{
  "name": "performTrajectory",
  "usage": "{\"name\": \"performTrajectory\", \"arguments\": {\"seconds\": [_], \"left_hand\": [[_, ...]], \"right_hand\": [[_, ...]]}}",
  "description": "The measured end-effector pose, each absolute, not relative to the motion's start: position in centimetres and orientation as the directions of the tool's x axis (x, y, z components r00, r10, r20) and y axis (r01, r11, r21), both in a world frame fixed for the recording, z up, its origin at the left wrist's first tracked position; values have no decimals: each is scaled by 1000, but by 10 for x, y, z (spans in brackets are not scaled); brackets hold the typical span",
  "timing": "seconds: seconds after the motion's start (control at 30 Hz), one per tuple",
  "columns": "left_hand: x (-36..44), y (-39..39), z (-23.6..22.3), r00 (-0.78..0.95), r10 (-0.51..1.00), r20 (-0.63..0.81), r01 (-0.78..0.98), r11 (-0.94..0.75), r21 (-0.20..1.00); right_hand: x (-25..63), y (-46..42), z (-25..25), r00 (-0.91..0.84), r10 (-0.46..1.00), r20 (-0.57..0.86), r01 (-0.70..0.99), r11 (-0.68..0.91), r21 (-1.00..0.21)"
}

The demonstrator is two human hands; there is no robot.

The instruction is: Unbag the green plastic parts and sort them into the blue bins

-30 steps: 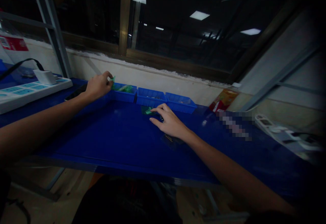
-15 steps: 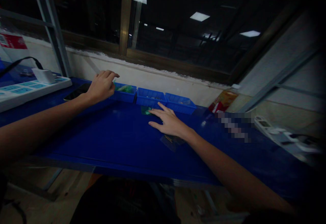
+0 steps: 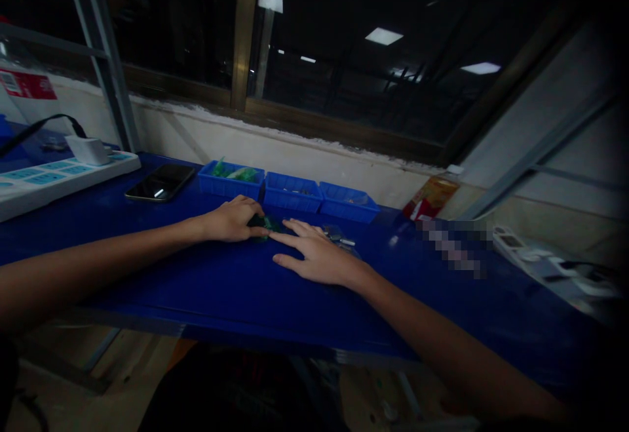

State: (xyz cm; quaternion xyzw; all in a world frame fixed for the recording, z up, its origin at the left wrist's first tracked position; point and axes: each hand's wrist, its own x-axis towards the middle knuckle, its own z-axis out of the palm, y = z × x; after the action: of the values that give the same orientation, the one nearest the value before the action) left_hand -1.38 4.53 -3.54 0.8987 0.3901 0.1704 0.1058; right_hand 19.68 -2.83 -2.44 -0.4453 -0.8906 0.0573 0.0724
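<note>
My left hand [image 3: 230, 219] rests on the blue table [image 3: 206, 281] with its fingers curled over a small green part [image 3: 265, 225]. My right hand [image 3: 314, 255] lies flat beside it, fingers stretched out, its forefinger tip touching the same green part. Just past my right hand lie a few small clear and metal bits [image 3: 339, 235]. Three blue bins stand in a row at the back: the left bin [image 3: 230, 181] holds green pieces, the middle bin [image 3: 292, 191] and the right bin [image 3: 348, 200] look nearly bare.
A dark phone [image 3: 160, 181] lies left of the bins. A white power strip [image 3: 59, 173] with a plugged charger [image 3: 86, 149] sits at the far left. A red-orange packet [image 3: 430, 197] leans at the wall; another white strip [image 3: 555, 261] lies far right. Metal frame posts rise behind.
My left hand has come back from the left bin down to the table middle and closed over the green part. My right hand has slid a little nearer, uncovering the small bits.
</note>
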Motion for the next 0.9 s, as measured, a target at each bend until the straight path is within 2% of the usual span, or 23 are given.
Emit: {"name": "performTrajectory", "arguments": {"seconds": [0.17,0.33,0.43,0.5,0.53,0.6,0.67,0.77,0.9], "left_hand": [[-13,43,-30,571,774,274,645,-630,433],[-6,33,-21,526,728,440,507,-684,524],[-4,27,-16,487,689,537,459,-725,513],[-4,22,-14,507,647,570,436,-762,478],[-3,19,-13,533,610,586,418,-792,444],[-2,14,-12,589,515,623,374,-857,354],[-2,9,-10,631,439,639,338,-898,282],[-1,6,-10,660,409,630,327,-911,250],[-1,6,-12,661,416,624,342,-908,242]], "right_hand": [[200,-25,-26,-568,813,125,790,582,-192],[196,-21,-23,-485,777,402,760,602,-246],[196,-17,-21,-383,795,471,753,564,-340],[195,-15,-19,-333,833,442,708,531,-466],[194,-16,-18,-303,866,397,658,492,-570],[191,-18,-17,-240,935,262,489,350,-799],[187,-21,-16,-206,968,143,277,198,-940],[183,-24,-17,-206,967,148,127,176,-976],[185,-19,-20,-166,955,246,154,271,-950]]}}
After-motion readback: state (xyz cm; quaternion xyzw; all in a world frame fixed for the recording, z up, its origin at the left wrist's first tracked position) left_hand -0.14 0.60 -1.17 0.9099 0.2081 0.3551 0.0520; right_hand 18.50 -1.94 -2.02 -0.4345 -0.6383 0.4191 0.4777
